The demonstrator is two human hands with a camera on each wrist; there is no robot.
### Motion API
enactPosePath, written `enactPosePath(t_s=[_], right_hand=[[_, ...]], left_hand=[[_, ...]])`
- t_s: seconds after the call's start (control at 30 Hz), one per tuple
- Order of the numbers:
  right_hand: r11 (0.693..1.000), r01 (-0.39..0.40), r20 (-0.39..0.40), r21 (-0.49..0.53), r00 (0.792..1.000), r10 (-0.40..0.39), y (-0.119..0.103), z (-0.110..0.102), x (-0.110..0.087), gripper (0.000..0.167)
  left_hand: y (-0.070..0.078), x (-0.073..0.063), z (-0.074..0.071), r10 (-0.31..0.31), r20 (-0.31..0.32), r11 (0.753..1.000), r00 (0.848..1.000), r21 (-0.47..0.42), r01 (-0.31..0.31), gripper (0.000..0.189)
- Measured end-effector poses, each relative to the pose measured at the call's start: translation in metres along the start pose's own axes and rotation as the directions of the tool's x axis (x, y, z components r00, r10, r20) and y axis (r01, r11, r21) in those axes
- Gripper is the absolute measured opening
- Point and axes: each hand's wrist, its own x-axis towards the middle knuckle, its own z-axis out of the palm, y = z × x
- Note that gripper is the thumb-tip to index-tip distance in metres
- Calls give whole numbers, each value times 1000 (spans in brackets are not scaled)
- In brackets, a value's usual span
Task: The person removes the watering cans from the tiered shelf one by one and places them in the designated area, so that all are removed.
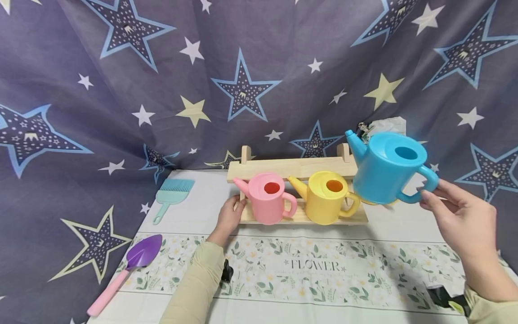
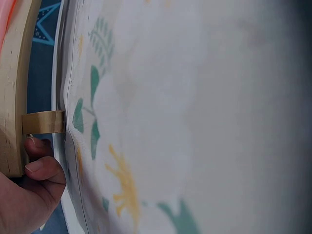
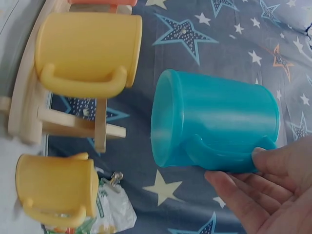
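My right hand (image 1: 465, 220) pinches the handle of a blue watering can (image 1: 376, 177), held up in the air right of a two-tier wooden shelf (image 1: 283, 169). A pink watering can (image 1: 265, 207) and a yellow watering can (image 1: 321, 204) stand on the lower tier, spouts to the left. At that tier's left end, my left hand (image 1: 229, 219) grips the shelf; the left wrist view shows its curled fingers (image 2: 41, 163) by the end of the wood. Another yellow watering can (image 3: 56, 185) appears beside the shelf in the right wrist view, mostly hidden behind the blue one in the head view.
A green brush (image 1: 171, 193) and a purple trowel (image 1: 143, 252) with a pink handle lie on the left of the table. A white bag (image 1: 388, 125) sits at the back right. Behind everything hangs a star-patterned curtain (image 1: 259, 36).
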Motion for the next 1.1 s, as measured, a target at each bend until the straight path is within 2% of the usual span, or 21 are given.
enactPosePath(t_s=[0.33, 0.47, 0.53, 0.73, 0.9, 1.0, 1.1], right_hand=[[1000, -7, -22, -22, 1000, 6, 21, -9, -4, 37], [999, -42, -35, 14, 998, 42, 34, -10, -5, 37], [997, -47, -49, 64, 998, 50, 41, -11, -6, 38], [978, 16, -106, 209, 994, 7, 60, -17, -9, 38], [978, 46, -157, 206, 988, -13, 71, -22, -10, 40], [983, 20, -177, 185, 984, 13, 96, -22, -9, 38], [986, -19, -189, 169, 981, 51, 147, -19, -5, 38]], left_hand=[[0, 1, 0, 9, -3, 1000, 1000, 3, -9, 46], [0, 0, -1, 6, -1, 1000, 1000, -4, -6, 46], [0, 0, -1, 5, 0, 1000, 1000, -5, -5, 46], [1, -1, 0, 0, -1, 1000, 1000, -11, 0, 45], [1, -1, -1, -3, 2, 1000, 1000, -8, 3, 46], [1, -1, -1, -7, 4, 1000, 1000, -7, 7, 47], [1, -1, -1, -12, 7, 1000, 1000, -9, 12, 48]])
